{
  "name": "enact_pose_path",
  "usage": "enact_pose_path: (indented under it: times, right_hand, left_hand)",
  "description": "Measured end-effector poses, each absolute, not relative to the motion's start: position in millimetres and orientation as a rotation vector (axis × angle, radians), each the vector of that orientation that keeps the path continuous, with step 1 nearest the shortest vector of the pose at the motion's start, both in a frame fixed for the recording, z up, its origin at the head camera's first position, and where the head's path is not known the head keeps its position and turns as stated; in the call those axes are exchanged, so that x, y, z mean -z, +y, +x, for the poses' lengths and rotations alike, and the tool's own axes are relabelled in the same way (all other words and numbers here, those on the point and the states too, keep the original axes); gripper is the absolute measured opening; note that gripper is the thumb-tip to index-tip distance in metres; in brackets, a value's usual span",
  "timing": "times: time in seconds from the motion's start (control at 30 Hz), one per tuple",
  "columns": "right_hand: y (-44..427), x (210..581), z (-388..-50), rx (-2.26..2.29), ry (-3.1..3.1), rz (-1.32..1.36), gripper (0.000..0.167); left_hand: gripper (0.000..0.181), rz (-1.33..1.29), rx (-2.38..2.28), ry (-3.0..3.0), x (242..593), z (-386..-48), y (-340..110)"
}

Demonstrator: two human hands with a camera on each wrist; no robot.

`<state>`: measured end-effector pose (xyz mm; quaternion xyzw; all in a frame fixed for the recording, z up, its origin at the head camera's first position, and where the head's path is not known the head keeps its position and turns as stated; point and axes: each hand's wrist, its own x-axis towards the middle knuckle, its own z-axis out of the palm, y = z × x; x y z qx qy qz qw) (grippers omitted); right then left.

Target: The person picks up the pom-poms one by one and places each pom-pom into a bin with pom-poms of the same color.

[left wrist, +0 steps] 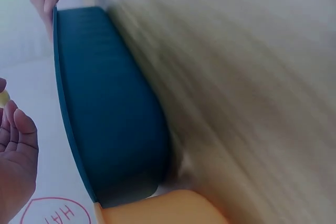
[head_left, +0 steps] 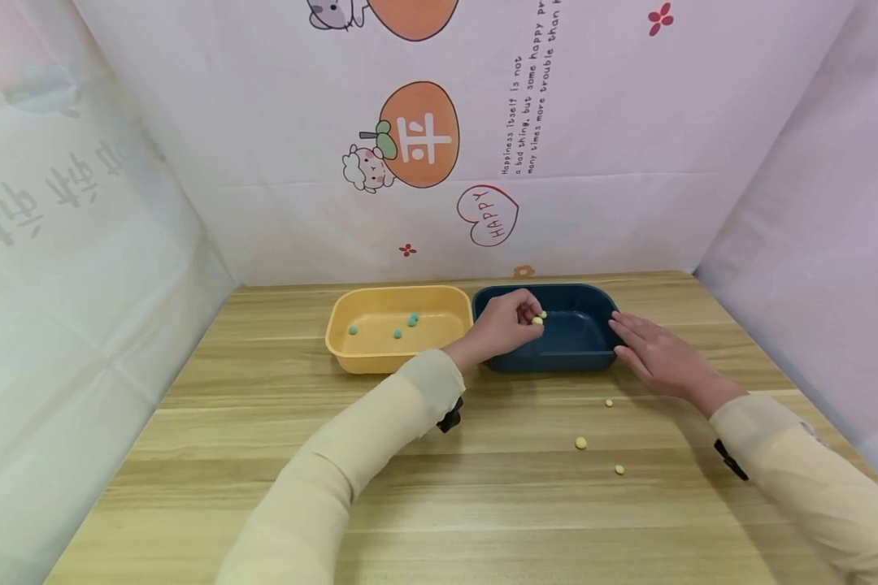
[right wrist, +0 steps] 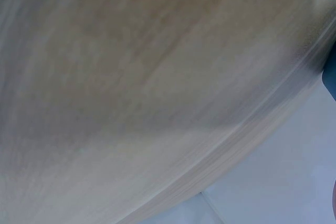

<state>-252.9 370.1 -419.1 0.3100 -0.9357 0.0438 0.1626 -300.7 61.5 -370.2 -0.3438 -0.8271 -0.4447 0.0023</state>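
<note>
My left hand (head_left: 503, 325) is over the left part of a dark blue tray (head_left: 556, 361) and pinches a small yellow ball (head_left: 537, 322) between thumb and fingertip. In the left wrist view the same yellow ball (left wrist: 4, 98) shows at the left edge. A second yellow ball (head_left: 544, 314) appears just beyond those fingers; whether it is held or lies in the tray, I cannot tell. My right hand (head_left: 658, 353) has its fingers straight, touching the right end of the blue tray. Only a sliver of that hand shows in the right wrist view.
To the left, against the blue tray, stands a yellow tray (head_left: 366, 363) with several small teal balls (head_left: 398, 334) in it. Three yellow balls (head_left: 581, 443) lie on the wooden table (head_left: 483, 504) in front of the blue tray. Printed cloth (head_left: 285, 162) walls the back and sides.
</note>
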Motion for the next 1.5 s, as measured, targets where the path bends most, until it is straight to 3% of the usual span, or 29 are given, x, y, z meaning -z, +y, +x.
enact_pose_path:
  times: [0.63,1.5]
  right_hand:
    - [370.3,425.0,-259.2,-0.147,-2.630,0.903,0.048]
    - [373.2,425.1,-256.8,-0.153,-2.651,0.877,0.049]
  left_hand:
    - [0.017,-0.849,1.362,-2.724,375.1,-333.8,81.6]
    - [0.026,-0.834,1.269,-2.756,383.0,-347.0,77.9]
